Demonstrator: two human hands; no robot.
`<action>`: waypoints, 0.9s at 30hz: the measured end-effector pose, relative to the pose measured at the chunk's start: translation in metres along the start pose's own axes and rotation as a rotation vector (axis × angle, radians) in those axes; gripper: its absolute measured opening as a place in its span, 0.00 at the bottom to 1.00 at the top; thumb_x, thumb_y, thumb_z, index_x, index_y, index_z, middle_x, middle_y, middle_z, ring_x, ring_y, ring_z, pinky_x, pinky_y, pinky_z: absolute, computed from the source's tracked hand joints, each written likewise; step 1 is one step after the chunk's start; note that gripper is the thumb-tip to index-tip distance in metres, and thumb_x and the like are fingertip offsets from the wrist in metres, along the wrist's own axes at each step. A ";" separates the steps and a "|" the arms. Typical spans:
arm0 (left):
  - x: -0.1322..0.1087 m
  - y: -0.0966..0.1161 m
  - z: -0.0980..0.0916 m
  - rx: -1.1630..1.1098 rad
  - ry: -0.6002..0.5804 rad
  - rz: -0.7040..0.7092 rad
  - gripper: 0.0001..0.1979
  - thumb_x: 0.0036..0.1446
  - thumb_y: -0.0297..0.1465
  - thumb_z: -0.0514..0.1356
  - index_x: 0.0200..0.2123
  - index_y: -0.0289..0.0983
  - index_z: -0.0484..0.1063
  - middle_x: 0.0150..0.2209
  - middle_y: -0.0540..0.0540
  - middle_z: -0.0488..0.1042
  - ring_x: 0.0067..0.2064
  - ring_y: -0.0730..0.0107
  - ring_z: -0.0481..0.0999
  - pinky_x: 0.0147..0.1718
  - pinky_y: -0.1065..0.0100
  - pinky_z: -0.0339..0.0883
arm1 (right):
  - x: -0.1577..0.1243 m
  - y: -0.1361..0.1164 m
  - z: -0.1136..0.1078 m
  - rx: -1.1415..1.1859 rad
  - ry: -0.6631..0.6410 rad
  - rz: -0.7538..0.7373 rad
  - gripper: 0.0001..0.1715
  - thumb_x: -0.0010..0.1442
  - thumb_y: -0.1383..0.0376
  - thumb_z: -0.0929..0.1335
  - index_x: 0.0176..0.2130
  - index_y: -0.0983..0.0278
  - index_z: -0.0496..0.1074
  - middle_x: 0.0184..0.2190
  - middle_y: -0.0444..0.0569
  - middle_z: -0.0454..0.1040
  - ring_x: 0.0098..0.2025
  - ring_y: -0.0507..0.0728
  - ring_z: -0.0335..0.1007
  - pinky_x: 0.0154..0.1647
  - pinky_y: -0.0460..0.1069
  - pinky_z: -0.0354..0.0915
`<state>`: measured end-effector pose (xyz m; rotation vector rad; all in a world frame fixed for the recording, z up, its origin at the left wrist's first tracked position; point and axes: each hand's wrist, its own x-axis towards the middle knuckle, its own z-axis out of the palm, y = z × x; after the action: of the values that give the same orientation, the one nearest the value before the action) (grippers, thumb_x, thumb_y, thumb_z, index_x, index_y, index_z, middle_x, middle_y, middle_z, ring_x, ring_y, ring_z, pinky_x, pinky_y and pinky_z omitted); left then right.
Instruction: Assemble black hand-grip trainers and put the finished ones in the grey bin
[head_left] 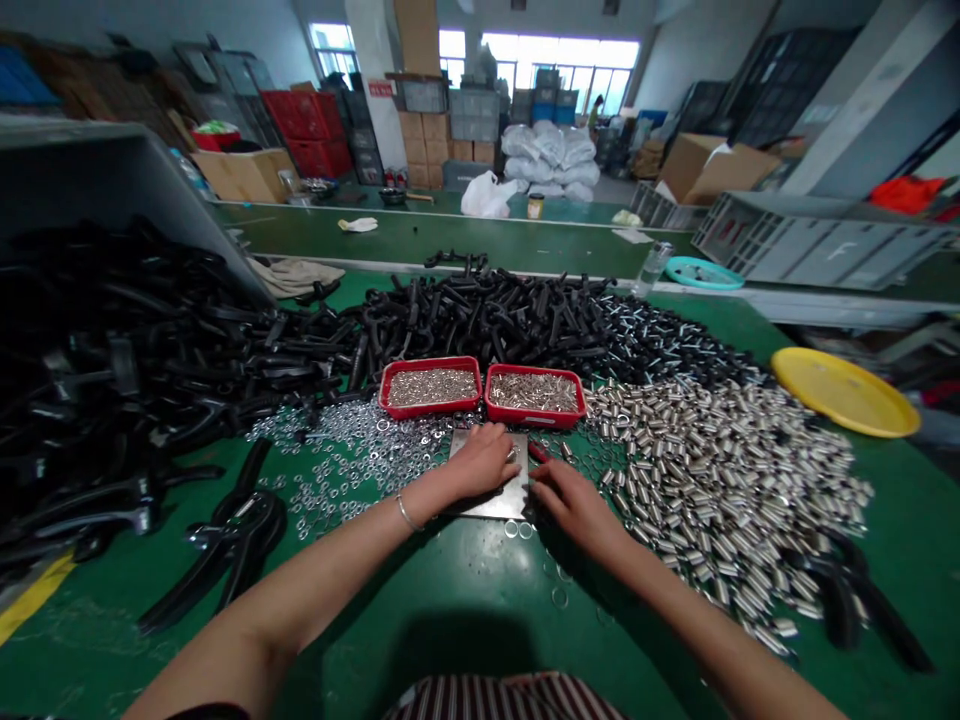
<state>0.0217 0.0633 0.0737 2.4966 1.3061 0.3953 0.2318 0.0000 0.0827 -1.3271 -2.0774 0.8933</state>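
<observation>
My left hand (pixel 486 460) rests on a flat grey metal plate (pixel 501 500) lying on the green table, fingers curled together over its top half. My right hand (pixel 571 497) sits at the plate's right edge, fingers bent and pinched; what they hold is too small to make out. Two red trays stand just beyond the plate: the left tray (pixel 430 387) holds small silver washers, the right tray (pixel 535 394) holds small silver pins. Loose washers (pixel 352 450) lie scattered left of the plate. A wide heap of silver metal sleeves (pixel 720 480) spreads to the right.
A large pile of black plastic handles (pixel 150 370) covers the left and far side of the table. A yellow dish (pixel 844 392) lies at the right edge, a teal dish (pixel 703 272) farther back. Grey crates (pixel 817 245), cardboard boxes and white sacks fill the workshop behind.
</observation>
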 end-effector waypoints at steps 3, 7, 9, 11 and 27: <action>0.030 -0.008 -0.020 0.003 0.125 0.014 0.08 0.63 0.33 0.58 0.42 0.37 0.74 0.43 0.42 0.72 0.49 0.56 0.69 0.51 0.55 0.60 | -0.025 0.011 -0.022 -0.113 -0.008 0.002 0.11 0.70 0.63 0.60 0.43 0.62 0.71 0.40 0.51 0.73 0.43 0.58 0.71 0.48 0.55 0.66; 0.085 -0.026 -0.042 0.204 0.036 -0.101 0.09 0.60 0.25 0.57 0.37 0.36 0.78 0.43 0.36 0.76 0.51 0.52 0.70 0.51 0.54 0.59 | -0.053 0.023 -0.032 -0.323 -0.051 -0.016 0.11 0.69 0.62 0.62 0.45 0.61 0.72 0.42 0.54 0.73 0.43 0.60 0.70 0.46 0.56 0.68; 0.107 -0.032 -0.043 0.284 -0.069 -0.131 0.07 0.55 0.22 0.59 0.33 0.34 0.79 0.40 0.34 0.78 0.49 0.49 0.72 0.50 0.53 0.59 | -0.061 0.029 -0.030 -0.446 -0.075 -0.042 0.10 0.66 0.63 0.66 0.47 0.61 0.72 0.42 0.55 0.73 0.42 0.62 0.70 0.44 0.58 0.68; 0.119 -0.035 -0.039 0.307 -0.120 -0.135 0.06 0.52 0.21 0.61 0.30 0.33 0.79 0.37 0.33 0.79 0.46 0.50 0.74 0.48 0.53 0.59 | -0.064 0.035 -0.026 -0.521 -0.086 -0.048 0.12 0.64 0.64 0.67 0.48 0.63 0.72 0.41 0.56 0.74 0.41 0.63 0.70 0.43 0.58 0.68; 0.109 -0.023 -0.032 0.421 -0.120 -0.157 0.16 0.61 0.20 0.51 0.44 0.27 0.78 0.44 0.26 0.78 0.48 0.47 0.76 0.48 0.51 0.60 | -0.056 0.029 -0.052 -0.189 0.076 0.103 0.17 0.64 0.58 0.65 0.51 0.62 0.67 0.44 0.55 0.73 0.42 0.61 0.72 0.42 0.55 0.69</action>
<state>0.0528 0.1702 0.1059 2.6639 1.6626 -0.0767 0.3078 -0.0293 0.0902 -1.5539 -2.0915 0.6897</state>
